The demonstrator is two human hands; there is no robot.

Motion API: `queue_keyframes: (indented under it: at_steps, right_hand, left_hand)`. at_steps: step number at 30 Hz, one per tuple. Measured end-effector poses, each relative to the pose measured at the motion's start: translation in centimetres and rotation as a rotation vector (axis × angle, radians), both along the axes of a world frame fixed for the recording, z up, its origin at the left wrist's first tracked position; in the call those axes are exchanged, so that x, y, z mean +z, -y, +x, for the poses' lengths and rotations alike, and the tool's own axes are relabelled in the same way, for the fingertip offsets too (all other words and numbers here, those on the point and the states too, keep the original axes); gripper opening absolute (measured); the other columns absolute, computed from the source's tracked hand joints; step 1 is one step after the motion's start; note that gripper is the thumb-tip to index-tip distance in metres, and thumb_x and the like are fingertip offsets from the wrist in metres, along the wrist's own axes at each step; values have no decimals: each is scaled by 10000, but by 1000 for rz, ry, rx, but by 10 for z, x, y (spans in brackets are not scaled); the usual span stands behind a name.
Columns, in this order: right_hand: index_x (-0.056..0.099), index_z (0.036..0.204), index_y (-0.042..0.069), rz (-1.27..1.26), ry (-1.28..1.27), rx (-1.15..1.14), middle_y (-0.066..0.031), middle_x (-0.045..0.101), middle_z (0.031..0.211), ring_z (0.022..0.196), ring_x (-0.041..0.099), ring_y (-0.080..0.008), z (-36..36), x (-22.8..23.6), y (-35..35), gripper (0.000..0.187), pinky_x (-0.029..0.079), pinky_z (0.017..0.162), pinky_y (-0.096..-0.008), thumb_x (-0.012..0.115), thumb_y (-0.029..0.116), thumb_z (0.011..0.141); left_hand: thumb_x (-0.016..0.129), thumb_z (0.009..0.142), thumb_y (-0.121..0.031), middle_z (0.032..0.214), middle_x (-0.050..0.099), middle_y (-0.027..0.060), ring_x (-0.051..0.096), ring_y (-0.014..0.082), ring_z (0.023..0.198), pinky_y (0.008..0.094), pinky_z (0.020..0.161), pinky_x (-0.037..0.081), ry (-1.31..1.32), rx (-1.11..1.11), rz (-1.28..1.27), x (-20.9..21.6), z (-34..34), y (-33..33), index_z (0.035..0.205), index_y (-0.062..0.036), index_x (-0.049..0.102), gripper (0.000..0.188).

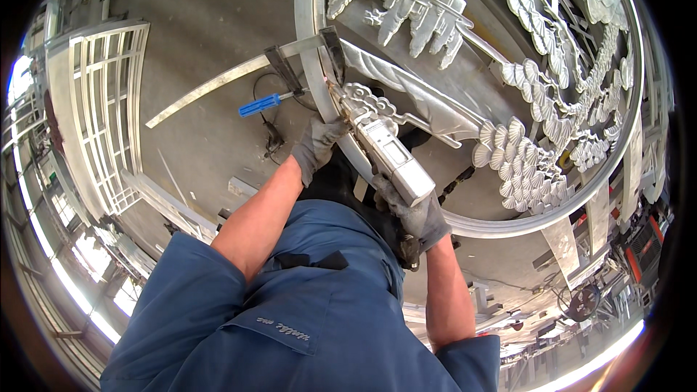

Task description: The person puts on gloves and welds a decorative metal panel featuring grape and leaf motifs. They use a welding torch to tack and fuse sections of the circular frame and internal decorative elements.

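In my gloved right hand [408, 207] is a laser welding gun [396, 156] with a boxy silver body, its narrow coppery nozzle angled up-left to the inner edge of a large round metal ring [314, 65]. My gloved left hand [319, 147] is closed at the ring's lower-left rim, just below the nozzle; its fingertips are partly hidden. A clamp with a blue handle [260, 104] and dark jaws sits on the ring by a curved flat metal strip [210, 87]. Beside the nozzle lies a silver scrollwork piece [372, 104].
Inside the ring are silver cast ornaments: feather-like shapes [417, 3], a long bar [414, 91] and shell-like clusters [515, 163]. A pale barred metal frame [105, 116] stands at the left. Cables [273, 136] lie on the grey floor; metal stock and tools crowd the right.
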State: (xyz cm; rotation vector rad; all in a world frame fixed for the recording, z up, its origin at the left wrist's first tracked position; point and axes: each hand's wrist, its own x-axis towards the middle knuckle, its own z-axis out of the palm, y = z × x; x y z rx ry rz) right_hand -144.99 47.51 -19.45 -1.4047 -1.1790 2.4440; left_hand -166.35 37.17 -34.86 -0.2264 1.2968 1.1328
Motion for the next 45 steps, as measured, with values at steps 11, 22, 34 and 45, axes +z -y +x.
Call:
queue_keyframes:
  at_steps: [11, 22, 34, 45]
  right_hand:
    - [634, 1159, 24, 44, 58, 89, -9, 624, 741, 624, 559, -82, -3, 7, -7, 320, 410, 548, -257, 703, 281, 982]
    - [614, 1281, 30, 286, 58, 135, -164, 732, 1155, 1039, 710, -292, 0, 7, -4, 470, 534, 888, -405, 750, 308, 926]
    - [589, 1283, 6, 452, 229, 156, -160, 718, 1010, 881, 715, -343, 90, 66, 14, 528, 551, 780, -412, 777, 273, 868]
    - [597, 1316, -8, 127, 197, -243, -89, 668, 1174, 1031, 647, -201, 365, 16, 40, 372, 537, 868, -316, 634, 150, 981]
  left_hand:
    - [796, 879, -158, 1132, 686, 42, 670, 150, 1017, 322, 886, 546, 36, -24, 78, 7, -3, -2, 1245, -43, 647, 412]
    - [694, 945, -126, 1179, 650, 63, 647, 206, 1056, 346, 894, 562, -1047, -990, 292, -75, -22, 66, 1384, -72, 541, 468]
    - [788, 902, -245, 1288, 609, 66, 605, 205, 1173, 393, 1007, 521, -41, -42, 102, 22, -26, -32, 1349, -59, 561, 535]
    - [601, 956, -626, 1403, 531, 166, 567, 307, 1222, 476, 1063, 485, -282, 69, -77, 36, 68, 0, 1483, -79, 372, 793]
